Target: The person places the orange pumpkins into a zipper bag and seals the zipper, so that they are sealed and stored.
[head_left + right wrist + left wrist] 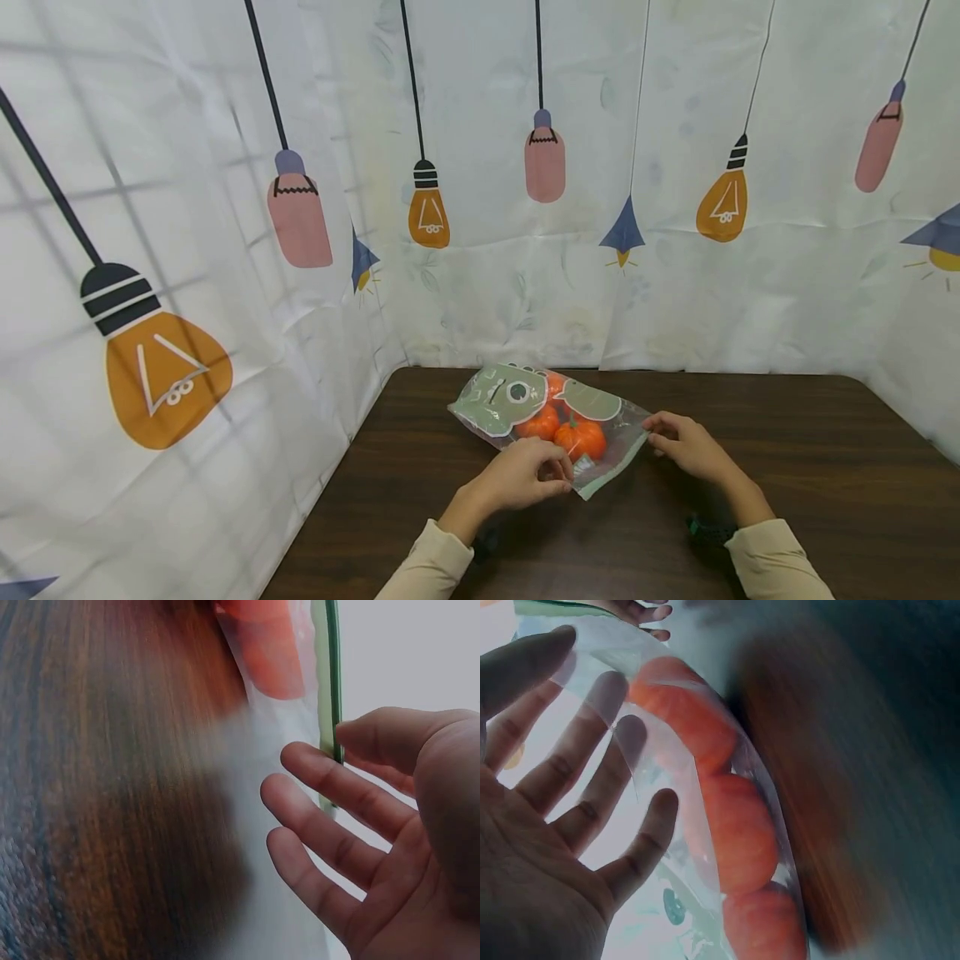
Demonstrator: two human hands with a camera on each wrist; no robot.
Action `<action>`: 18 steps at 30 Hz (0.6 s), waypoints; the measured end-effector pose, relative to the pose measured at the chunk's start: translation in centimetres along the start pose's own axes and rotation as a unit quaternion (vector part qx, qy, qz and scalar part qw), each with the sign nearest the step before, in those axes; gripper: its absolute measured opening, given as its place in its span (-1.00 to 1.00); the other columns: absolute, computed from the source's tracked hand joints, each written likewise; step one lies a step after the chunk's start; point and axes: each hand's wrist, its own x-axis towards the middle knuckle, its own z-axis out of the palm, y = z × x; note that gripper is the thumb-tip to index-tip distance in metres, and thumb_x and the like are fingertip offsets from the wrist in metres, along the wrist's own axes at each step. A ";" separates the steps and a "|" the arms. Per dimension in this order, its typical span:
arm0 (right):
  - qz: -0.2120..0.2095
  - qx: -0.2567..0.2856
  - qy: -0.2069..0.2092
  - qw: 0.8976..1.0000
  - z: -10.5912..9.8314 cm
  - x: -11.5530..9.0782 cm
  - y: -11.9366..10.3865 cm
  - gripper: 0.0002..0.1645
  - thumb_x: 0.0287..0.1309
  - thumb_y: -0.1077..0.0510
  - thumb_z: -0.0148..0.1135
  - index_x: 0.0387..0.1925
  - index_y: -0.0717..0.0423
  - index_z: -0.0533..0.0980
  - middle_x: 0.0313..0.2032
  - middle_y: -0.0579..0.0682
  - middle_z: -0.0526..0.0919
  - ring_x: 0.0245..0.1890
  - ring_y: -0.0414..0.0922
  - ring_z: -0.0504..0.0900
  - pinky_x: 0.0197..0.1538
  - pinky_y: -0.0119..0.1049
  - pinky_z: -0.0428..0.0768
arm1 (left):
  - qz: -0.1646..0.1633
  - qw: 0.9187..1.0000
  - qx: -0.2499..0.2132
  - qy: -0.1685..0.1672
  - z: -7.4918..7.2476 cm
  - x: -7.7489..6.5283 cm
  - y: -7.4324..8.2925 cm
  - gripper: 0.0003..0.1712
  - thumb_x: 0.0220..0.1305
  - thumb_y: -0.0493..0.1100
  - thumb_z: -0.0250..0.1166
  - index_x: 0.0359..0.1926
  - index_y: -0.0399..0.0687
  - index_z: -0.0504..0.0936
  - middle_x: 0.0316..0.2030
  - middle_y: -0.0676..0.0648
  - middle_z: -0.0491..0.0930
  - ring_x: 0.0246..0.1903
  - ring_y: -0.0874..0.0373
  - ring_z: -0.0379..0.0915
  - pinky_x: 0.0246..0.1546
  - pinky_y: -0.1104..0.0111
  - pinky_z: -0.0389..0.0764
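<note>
A clear plastic zip bag with a green cartoon dinosaur print and a green top edge is tilted over the dark table. Several small orange pumpkins are inside it, one with a green stem. My left hand is at the bag's near corner, pinching the film between thumb and index finger; its other fingers spread loosely along the plastic. At the far right corner, my right hand pinches the green edge between thumb and index finger. Its remaining fingers are half extended beside the bag.
The brown wood-grain table stretches out on both sides of the bag. White fabric printed with hanging lamps encloses the back and sides. Dark wrist bands show at the cream sleeves.
</note>
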 end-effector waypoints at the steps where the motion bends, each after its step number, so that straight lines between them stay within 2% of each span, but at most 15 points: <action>1: 0.006 0.003 0.001 1.000 0.1 0.0 0.0 -0.71 0.42 0.19 0.19 0.07 0.25 0.56 -0.09 0.17 0.72 -0.31 -0.14 0.70 -0.24 -0.33 0.63 | 0.003 1.000 0.003 -0.009 0.1 0.0 0.0 -0.92 0.28 -0.06 0.44 -0.22 0.16 0.72 -0.32 0.22 0.70 -0.29 0.45 0.58 -0.16 0.64 0.52; 6: 0.019 0.009 0.000 1.000 0.6 0.1 -0.1 -0.67 0.45 0.06 0.18 0.07 0.21 0.57 -0.14 0.10 0.71 -0.32 -0.19 0.67 -0.25 -0.34 0.60 | -0.002 0.999 -0.004 -0.051 0.5 -0.2 -0.1 -0.79 0.22 0.07 0.48 -0.16 0.18 0.73 -0.26 0.20 0.69 -0.25 0.43 0.54 -0.14 0.62 0.52; 9: 0.005 0.013 -0.006 1.000 0.8 0.1 -0.1 -0.67 0.43 0.06 0.21 0.05 0.21 0.57 -0.23 0.04 0.70 -0.36 -0.20 0.64 -0.28 -0.34 0.58 | -0.008 0.998 -0.018 -0.067 0.8 -0.3 -0.1 -0.69 0.21 0.17 0.47 -0.12 0.19 0.73 -0.24 0.19 0.69 -0.25 0.45 0.53 -0.14 0.60 0.53; 13: -0.010 0.014 -0.011 1.000 1.0 0.0 0.0 -0.70 0.38 0.08 0.27 0.01 0.20 0.58 -0.30 -0.02 0.68 -0.40 -0.24 0.61 -0.31 -0.35 0.57 | -0.019 0.997 -0.017 -0.077 1.1 -0.4 -0.1 -0.63 0.21 0.25 0.43 -0.08 0.22 0.73 -0.21 0.21 0.69 -0.21 0.45 0.53 -0.11 0.58 0.53; 18: -0.009 0.006 -0.007 1.000 1.0 -0.2 0.3 -0.70 0.34 0.10 0.31 0.00 0.18 0.58 -0.31 -0.04 0.68 -0.39 -0.25 0.59 -0.33 -0.34 0.54 | -0.023 0.997 -0.003 -0.078 1.3 -0.2 0.0 -0.67 0.25 0.22 0.41 -0.06 0.22 0.73 -0.17 0.22 0.70 -0.15 0.42 0.56 -0.06 0.56 0.52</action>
